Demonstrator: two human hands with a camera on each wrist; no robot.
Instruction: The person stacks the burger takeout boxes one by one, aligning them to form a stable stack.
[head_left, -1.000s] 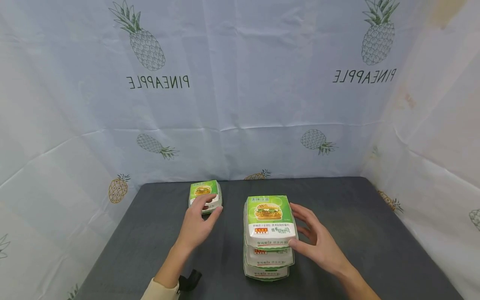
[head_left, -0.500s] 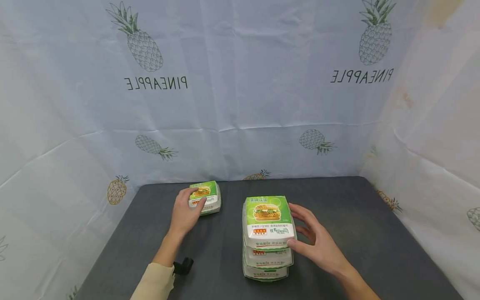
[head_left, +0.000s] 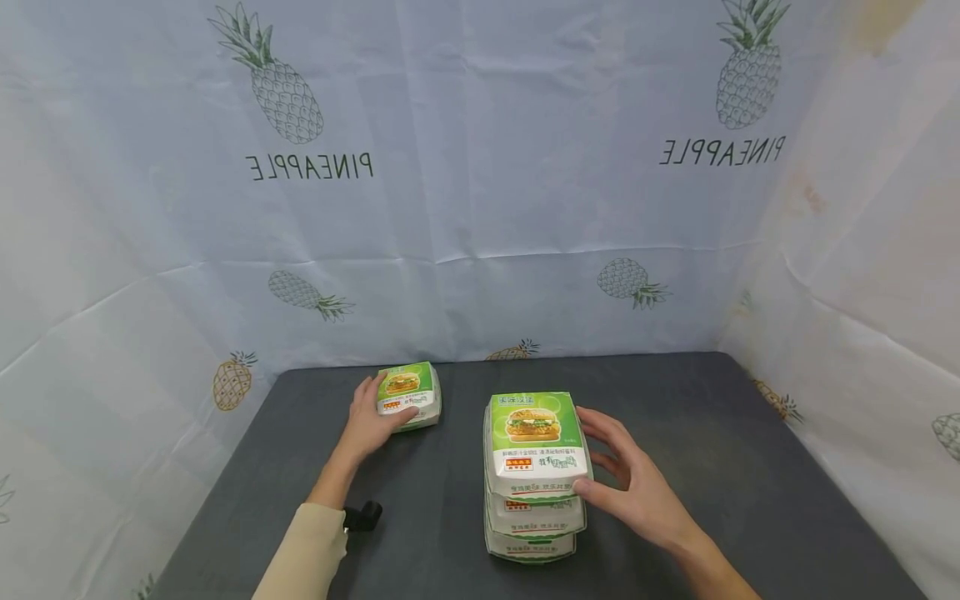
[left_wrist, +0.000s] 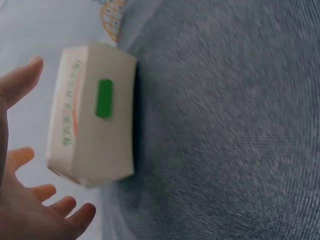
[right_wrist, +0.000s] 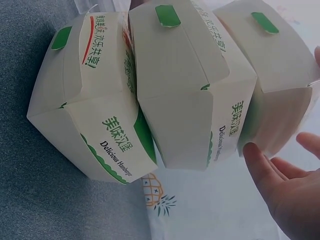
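Observation:
A single green-and-white burger box (head_left: 409, 392) sits at the back left of the dark table. Spread around its left and near sides is my left hand (head_left: 369, 425); the left wrist view shows the thumb and fingers extended, with the burger box (left_wrist: 102, 115) beyond them. Three similar boxes form a stack (head_left: 532, 467) near the middle, the top one bearing a burger picture. Against the right side of that top box rests my right hand (head_left: 630, 479), thumb at its front corner. In the right wrist view, loosely bent fingers (right_wrist: 260, 165) touch the top box (right_wrist: 275, 70).
White cloth (head_left: 480, 208) printed with pineapples encloses the back and sides of the table (head_left: 697, 433). A black strap piece (head_left: 363, 517) shows at the left sleeve's cuff. The stack's boxes sit slightly out of line with each other.
My left hand has moved left from over the lone box to its left and near sides, its thumb coming down to the near edge. The right hand and the stack hold still.

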